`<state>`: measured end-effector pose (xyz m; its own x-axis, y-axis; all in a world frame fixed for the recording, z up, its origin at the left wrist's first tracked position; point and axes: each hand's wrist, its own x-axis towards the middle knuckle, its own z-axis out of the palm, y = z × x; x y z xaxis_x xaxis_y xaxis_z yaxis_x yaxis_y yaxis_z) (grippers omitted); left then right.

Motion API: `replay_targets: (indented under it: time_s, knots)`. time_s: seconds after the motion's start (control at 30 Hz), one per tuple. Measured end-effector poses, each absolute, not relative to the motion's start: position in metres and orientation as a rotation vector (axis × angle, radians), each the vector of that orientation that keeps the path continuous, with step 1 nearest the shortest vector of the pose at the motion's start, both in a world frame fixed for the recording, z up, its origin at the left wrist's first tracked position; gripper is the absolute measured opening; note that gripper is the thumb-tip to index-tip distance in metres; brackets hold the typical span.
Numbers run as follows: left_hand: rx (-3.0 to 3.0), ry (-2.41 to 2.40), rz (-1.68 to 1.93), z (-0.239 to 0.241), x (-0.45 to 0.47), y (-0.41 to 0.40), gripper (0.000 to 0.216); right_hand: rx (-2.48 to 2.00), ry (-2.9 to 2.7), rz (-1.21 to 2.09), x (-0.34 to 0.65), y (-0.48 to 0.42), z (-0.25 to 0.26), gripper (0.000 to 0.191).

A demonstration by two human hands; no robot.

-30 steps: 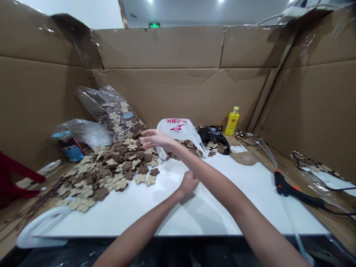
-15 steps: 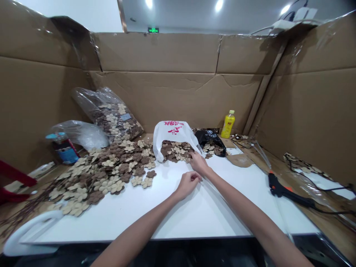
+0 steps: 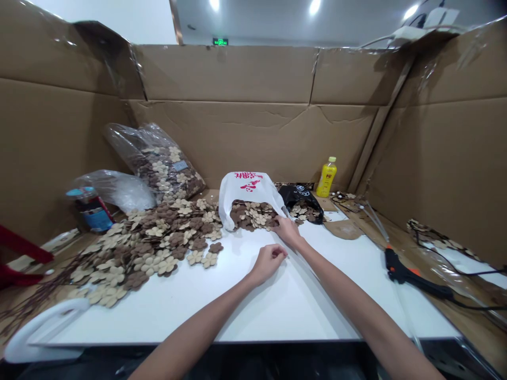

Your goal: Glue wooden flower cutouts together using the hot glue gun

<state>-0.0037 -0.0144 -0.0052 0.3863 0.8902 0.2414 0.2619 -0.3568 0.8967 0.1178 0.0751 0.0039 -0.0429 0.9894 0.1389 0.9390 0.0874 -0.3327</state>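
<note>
My right hand (image 3: 288, 231) reaches to the right side of the mouth of a white plastic bag (image 3: 253, 184) with red print. Its fingers are bent together at the edge of the brown and beige flower-shaped pieces (image 3: 253, 215) spilling from that bag. Whether a piece is between the fingertips is hidden. Closer to me, my left hand (image 3: 268, 262) rests just above the white board (image 3: 245, 311), fingers curled with thumb and fingertips together. I cannot make out anything in its pinch.
A large heap of flower pieces (image 3: 158, 243) covers the board's left. Behind it lean a clear bag (image 3: 170, 169) of pieces and a blue-lidded jar (image 3: 93, 211). A black bag (image 3: 301, 196), yellow bottle (image 3: 326, 178) and glue gun (image 3: 412, 277) are on the right. Cardboard walls (image 3: 237, 137) surround the board.
My right hand has shifted very slightly to the right at the bag's mouth. My left hand holds its place, and the whole view has moved a little.
</note>
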Motion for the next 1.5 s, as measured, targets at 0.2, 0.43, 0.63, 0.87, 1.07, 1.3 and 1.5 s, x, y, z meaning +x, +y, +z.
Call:
replay_targets:
  time_s: [0.2, 0.43, 0.63, 0.87, 1.07, 1.3, 1.5]
  knots:
    - [1.82, 1.017, 0.962, -0.005, -0.003, -0.014, 0.018, -1.888, -2.023, 0.272, 0.119, 0.079, 0.004, 0.051]
    - [1.795, 1.005, 0.972, -0.006, -0.003, -0.013, 0.018, -1.736, -1.985, 0.284, 0.114, 0.08, 0.009, 0.026]
    - [1.341, 1.093, 1.206, -0.008, -0.002, -0.007, 0.019, -1.435, -2.036, 0.311, 0.119, 0.061, 0.031, 0.017]
    - [1.213, 0.979, 1.201, 0.002, -0.001, -0.005, 0.033, -1.397, -2.325, 0.213, 0.132, 0.015, 0.051, 0.028]
    - [1.42, 0.901, 1.14, 0.006, -0.004, -0.012, 0.031, -1.381, -2.216, 0.427, 0.178, -0.041, 0.055, 0.063]
    - [1.384, 1.006, 1.15, 0.004, -0.003, -0.011, 0.022, -1.831, -1.982, 0.028, 0.337, -0.109, 0.032, 0.025]
    - [1.295, 1.006, 1.189, 0.001, -0.002, -0.009, 0.025, -2.038, -2.021, -0.441, 0.411, -0.131, -0.019, 0.044]
